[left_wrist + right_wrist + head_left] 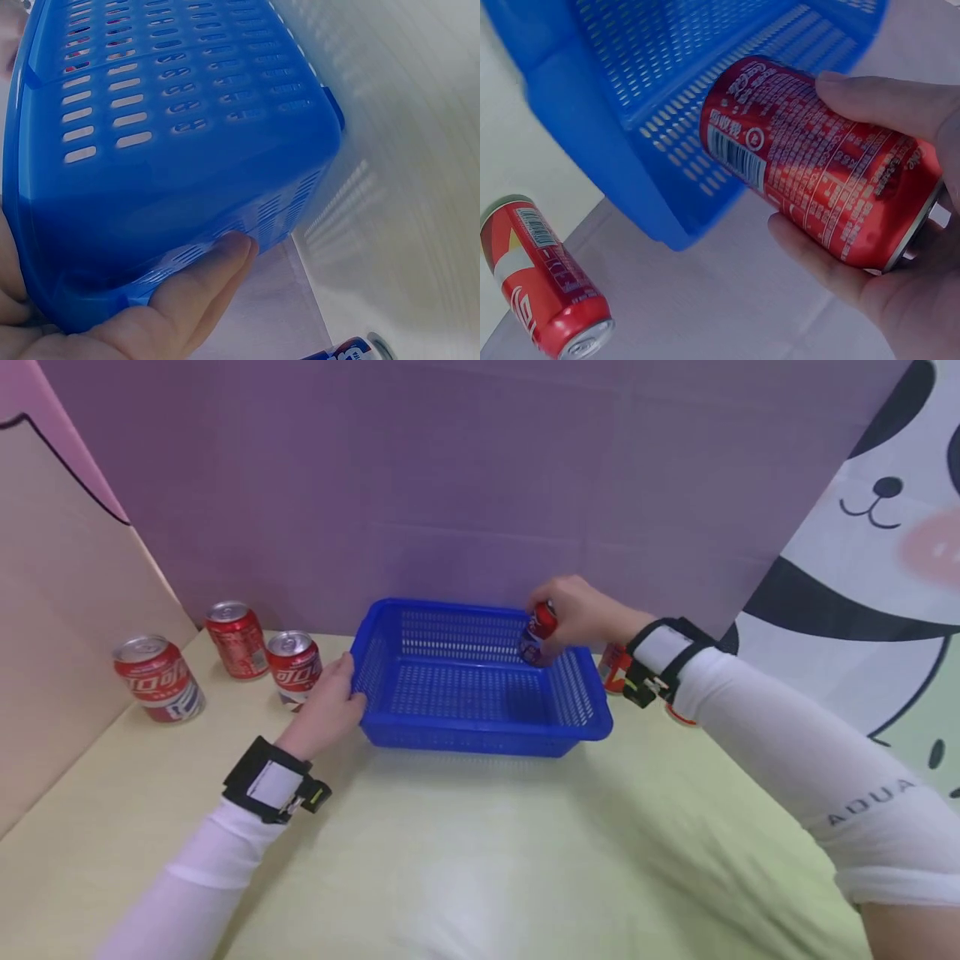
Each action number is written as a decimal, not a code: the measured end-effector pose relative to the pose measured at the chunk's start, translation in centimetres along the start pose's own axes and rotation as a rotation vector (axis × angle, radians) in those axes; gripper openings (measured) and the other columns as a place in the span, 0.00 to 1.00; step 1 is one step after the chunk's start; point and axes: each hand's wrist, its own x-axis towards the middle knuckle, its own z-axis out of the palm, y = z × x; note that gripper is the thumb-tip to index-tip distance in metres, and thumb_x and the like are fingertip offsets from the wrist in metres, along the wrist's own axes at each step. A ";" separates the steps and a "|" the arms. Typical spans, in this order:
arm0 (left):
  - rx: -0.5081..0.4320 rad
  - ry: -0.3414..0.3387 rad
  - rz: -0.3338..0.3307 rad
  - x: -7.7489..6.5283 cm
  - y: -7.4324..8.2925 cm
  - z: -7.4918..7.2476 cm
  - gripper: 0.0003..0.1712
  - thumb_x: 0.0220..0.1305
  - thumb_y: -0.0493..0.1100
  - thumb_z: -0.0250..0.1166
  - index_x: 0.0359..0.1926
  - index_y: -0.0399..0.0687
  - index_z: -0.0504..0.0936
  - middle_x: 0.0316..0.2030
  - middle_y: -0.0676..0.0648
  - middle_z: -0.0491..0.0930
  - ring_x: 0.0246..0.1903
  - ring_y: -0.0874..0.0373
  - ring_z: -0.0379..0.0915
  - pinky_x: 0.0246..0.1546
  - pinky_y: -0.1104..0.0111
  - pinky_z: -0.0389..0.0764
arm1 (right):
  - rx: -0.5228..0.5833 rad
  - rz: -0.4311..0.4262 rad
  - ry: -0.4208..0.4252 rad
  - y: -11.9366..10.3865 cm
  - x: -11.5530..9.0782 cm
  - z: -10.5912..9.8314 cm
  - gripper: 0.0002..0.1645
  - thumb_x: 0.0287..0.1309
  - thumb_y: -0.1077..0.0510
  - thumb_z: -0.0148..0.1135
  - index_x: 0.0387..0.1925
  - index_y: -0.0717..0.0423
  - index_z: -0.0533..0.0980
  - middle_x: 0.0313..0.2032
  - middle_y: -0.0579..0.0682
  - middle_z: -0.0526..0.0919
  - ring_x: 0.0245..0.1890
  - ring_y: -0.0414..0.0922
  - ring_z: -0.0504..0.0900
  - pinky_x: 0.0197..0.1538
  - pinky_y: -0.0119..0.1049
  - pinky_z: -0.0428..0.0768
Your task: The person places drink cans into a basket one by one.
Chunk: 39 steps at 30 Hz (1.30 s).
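At the 2 o'clock part of the blue basket, clock positions being read from its centre in the head view, a red can is grasped by the right hand, thumb and fingers set around its body. The can is held tilted above the basket floor. Should the grip be relaxed too early, the can could be dropped on its edge and set rolling. Should it be swung toward 12 o'clock, the rear wall could be struck — and the basket shoved.

At 9 o'clock the basket rim is gripped by the left hand. If this hold were slackened, the basket could be shifted by a knock.

Farther out, near the left hand, stands a nearer can; by a careless outward elbow or knuckle it could be toppled. Beyond it, two more cans are less exposed.

At 3 o'clock, a partly hidden can stands close to the right wrist — it could be caught if the forearm were lowered.
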 end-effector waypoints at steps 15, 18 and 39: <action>-0.012 0.003 -0.032 0.3 0.4 0.5 0.37 0.71 0.31 0.49 0.71 0.21 0.40 0.71 0.23 0.42 0.70 0.32 0.41 0.68 0.44 0.50 | 0.022 0.124 -0.187 1.2 3.4 3.1 0.32 0.38 0.69 0.71 0.52 0.66 0.77 0.39 0.57 0.81 0.37 0.51 0.80 0.36 0.39 0.82; -0.015 0.001 -0.038 0.3 0.6 0.7 0.37 0.71 0.31 0.48 0.71 0.21 0.40 0.71 0.23 0.42 0.70 0.32 0.41 0.68 0.44 0.50 | 0.016 0.160 -0.191 2.0 3.4 3.7 0.32 0.38 0.69 0.71 0.52 0.66 0.77 0.41 0.57 0.80 0.39 0.51 0.79 0.38 0.40 0.83; -0.007 -0.003 -0.044 0.5 0.7 1.2 0.37 0.72 0.32 0.48 0.72 0.21 0.40 0.71 0.23 0.43 0.70 0.31 0.43 0.67 0.44 0.52 | 0.046 0.217 -0.161 3.6 2.2 3.8 0.36 0.46 0.65 0.73 0.60 0.68 0.73 0.48 0.63 0.81 0.47 0.56 0.81 0.48 0.46 0.81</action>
